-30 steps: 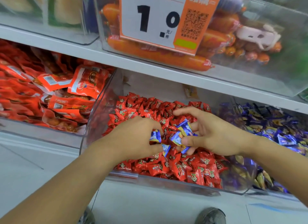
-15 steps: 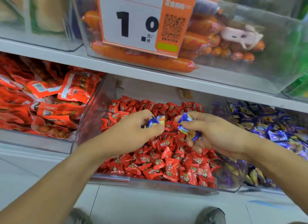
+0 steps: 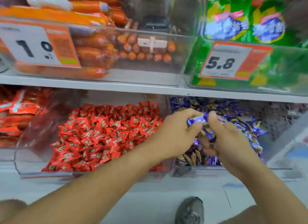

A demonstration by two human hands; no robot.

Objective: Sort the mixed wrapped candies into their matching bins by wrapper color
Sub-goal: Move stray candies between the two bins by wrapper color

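Shop shelves carry clear bins, and both hands hover over the purple candy bin (image 3: 273, 132): the left hand (image 3: 176, 132) pinches blue-wrapped candies (image 3: 197, 120), while the right hand (image 3: 233, 140) is curled, its contents blurred. Best to let go low over the purple heap, clear of the red candy bin (image 3: 33, 157) just beside it.

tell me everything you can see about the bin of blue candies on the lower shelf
The blue candy bin is a clear plastic tub on the lower shelf, right of the red candy bin, walls side by side. It is heaped with small blue-purple wrapped candies with gold marks. Both hands are over it: the left hand grips a blue candy at its fingers, and the right hand is curled among the pile. Motion blur hides finer detail.
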